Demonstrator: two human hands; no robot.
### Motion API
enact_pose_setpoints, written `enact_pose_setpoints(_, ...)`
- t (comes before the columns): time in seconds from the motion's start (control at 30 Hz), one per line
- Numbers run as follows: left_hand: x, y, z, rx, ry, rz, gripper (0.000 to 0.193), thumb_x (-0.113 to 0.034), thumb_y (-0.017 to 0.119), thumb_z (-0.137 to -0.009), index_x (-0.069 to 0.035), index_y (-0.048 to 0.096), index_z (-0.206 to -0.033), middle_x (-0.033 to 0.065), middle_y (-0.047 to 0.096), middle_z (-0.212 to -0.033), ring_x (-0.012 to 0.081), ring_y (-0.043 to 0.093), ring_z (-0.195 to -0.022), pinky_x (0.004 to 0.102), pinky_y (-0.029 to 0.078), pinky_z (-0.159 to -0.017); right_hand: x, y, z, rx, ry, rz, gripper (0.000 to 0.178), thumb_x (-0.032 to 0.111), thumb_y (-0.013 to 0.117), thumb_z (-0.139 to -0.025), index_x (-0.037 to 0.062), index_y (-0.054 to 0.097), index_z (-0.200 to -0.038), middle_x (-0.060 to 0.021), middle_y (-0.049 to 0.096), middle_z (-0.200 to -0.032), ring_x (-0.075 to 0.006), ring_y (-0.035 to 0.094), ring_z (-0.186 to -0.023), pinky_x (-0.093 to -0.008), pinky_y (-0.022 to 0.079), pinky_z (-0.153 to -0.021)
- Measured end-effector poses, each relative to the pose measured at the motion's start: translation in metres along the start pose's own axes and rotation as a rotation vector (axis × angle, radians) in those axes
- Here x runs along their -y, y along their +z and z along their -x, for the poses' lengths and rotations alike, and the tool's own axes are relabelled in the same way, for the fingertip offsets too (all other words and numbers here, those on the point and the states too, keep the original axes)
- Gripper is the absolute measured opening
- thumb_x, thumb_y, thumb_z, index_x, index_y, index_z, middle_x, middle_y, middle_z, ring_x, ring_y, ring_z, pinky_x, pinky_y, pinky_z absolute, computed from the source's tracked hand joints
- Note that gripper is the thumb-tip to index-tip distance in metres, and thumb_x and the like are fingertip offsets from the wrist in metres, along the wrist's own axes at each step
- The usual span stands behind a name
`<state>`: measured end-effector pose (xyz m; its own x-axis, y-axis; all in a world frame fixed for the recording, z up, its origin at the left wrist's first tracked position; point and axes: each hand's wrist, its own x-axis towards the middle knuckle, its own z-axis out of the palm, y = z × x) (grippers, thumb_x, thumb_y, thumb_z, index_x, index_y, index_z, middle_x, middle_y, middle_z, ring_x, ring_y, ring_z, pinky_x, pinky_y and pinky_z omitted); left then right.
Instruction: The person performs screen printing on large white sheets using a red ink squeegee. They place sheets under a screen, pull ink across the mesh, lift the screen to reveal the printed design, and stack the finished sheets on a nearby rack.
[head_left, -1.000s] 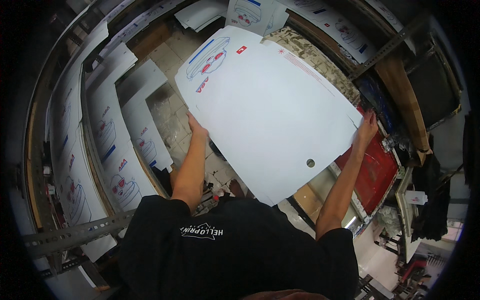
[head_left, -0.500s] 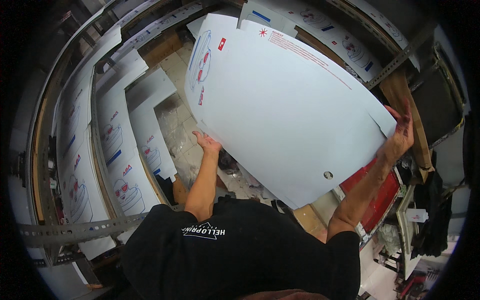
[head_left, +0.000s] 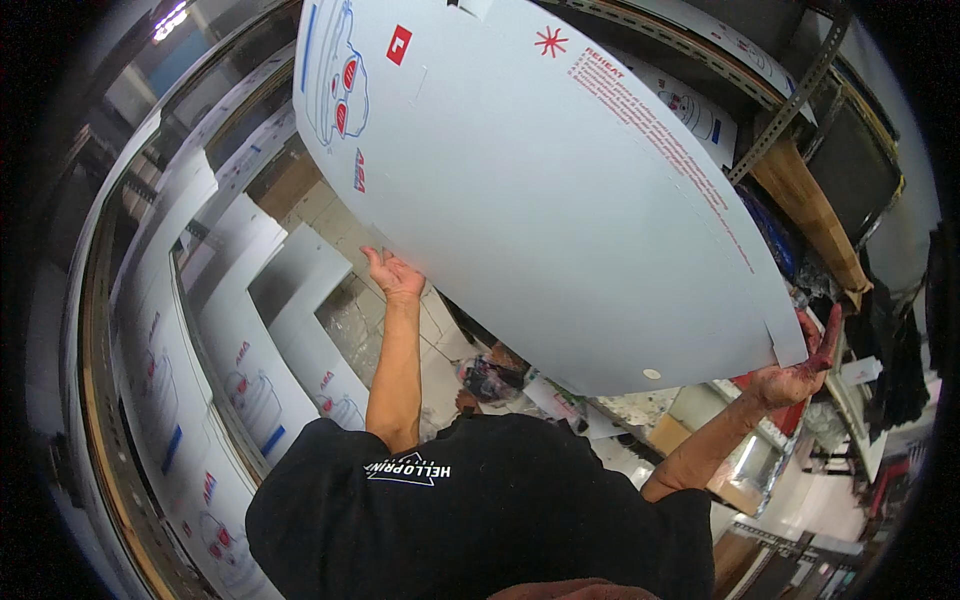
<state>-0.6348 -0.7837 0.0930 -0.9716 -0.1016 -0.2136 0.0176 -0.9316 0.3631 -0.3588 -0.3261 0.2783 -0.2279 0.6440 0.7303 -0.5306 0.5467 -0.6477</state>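
A large white cardboard sheet [head_left: 560,230] is raised in front of me, bowed and tilted. It bears a blue and red cartoon figure, a red square and red print, with a small round hole near its lower right. My left hand [head_left: 397,273] supports its lower left edge from beneath, the thumb outside and part of the fingers hidden under the sheet. At the right corner, beside a cut slit, my right hand [head_left: 805,365] holds the sheet from below with its stained fingers spread past the edge.
On the left, metal shelving [head_left: 130,530] carries several similar printed sheets [head_left: 235,345]. Another rack upright [head_left: 790,110] rises at the upper right, near a brown cardboard strip [head_left: 805,205]. Plastic scraps [head_left: 490,380] lie below the sheet on the tiled floor [head_left: 420,355].
The sheet has come up closer to my view and turned clockwise, its right corner dropping with my right hand. My left hand has shifted slightly left and up.
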Motion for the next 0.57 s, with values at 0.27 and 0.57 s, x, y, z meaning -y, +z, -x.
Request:
enact_pose_setpoints(0.27, -0.081, 0.047, -0.085, 0.219, 0.094, -0.093, 0.055, -0.052, 0.042, -0.096, -0.012, 0.049, -0.133, 0.0085, 0.052, -0.136, 0.0315, 0.045, -0.127, 0.0532, 0.034, -0.106, -0.030, 0.043, 0.071, -0.197, 0.141, -0.283, 0.071, 0.053, 0.037, -0.093, -0.0035, 0.044, -0.135, -0.0203, 0.058, -0.120, -0.0250, 0.060, -0.093, -0.0427, 0.052, -0.085)
enact_pose_setpoints(0.57, -0.171, 0.086, -0.119, 0.349, 0.307, -0.247, 0.052, -0.047, 0.047, -0.096, -0.011, 0.047, -0.134, 0.0100, 0.054, -0.132, 0.0281, 0.049, -0.123, 0.0499, 0.037, -0.105, -0.102, 0.095, 0.149, -0.203, 0.433, -0.366, 0.079, 0.065, 0.037, -0.091, -0.0016, 0.044, -0.135, -0.0175, 0.054, -0.129, -0.0260, 0.060, -0.095, -0.0431, 0.048, -0.093)
